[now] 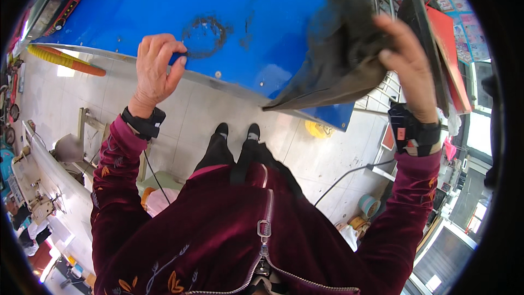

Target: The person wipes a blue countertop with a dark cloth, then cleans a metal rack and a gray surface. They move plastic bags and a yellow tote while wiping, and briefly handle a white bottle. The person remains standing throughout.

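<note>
The blue table (278, 16) is stretching across the upper view, its metal-trimmed near edge running slantwise down to a corner at the right. Small studs (218, 74) are dotting the top, and a dark ring-shaped stain (222, 34) is marking it near that edge. A dark cloth (346, 49), blurred in its upper part, is spreading over the right end. Below, the pale tiled floor (188, 112) is bearing two black shoes (222, 128).

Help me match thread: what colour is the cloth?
Dark grey-brown cloth, clearest in the head view.
</note>
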`<state>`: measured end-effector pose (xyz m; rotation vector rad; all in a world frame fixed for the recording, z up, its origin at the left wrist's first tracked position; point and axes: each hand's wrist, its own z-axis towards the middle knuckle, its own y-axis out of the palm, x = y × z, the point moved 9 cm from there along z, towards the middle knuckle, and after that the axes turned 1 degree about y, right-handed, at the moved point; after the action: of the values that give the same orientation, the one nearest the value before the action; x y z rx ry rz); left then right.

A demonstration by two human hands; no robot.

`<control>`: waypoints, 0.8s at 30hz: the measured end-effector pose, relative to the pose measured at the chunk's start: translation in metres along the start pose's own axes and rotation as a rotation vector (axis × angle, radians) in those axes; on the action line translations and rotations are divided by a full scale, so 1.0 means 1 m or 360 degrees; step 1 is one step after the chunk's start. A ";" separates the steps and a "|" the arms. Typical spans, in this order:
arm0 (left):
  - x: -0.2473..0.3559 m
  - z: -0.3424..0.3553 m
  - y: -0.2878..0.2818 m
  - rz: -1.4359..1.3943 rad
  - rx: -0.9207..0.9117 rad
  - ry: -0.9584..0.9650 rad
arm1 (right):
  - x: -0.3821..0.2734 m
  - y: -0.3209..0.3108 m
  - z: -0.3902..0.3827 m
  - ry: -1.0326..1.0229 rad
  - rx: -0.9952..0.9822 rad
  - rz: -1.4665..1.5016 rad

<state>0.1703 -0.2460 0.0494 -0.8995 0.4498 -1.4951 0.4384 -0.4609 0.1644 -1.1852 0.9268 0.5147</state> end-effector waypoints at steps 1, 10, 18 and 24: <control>0.000 0.001 0.000 0.0002 0.0002 0.0014 | 0.020 0.012 0.000 0.0254 -0.0218 -0.0190; 0.003 0.002 -0.005 -0.0043 0.0020 -0.0024 | 0.027 0.097 -0.028 -0.0062 -0.0466 -0.1402; 0.001 0.002 -0.005 -0.0066 0.0019 -0.0076 | 0.076 0.077 0.020 -0.0266 -0.0360 -0.1391; 0.002 0.003 -0.006 -0.0034 0.0023 -0.0077 | 0.109 0.060 0.079 -0.0108 -0.0401 -0.1398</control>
<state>0.1688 -0.2462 0.0563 -0.9298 0.3945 -1.4911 0.4788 -0.3799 0.0478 -1.6449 0.2173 -0.0486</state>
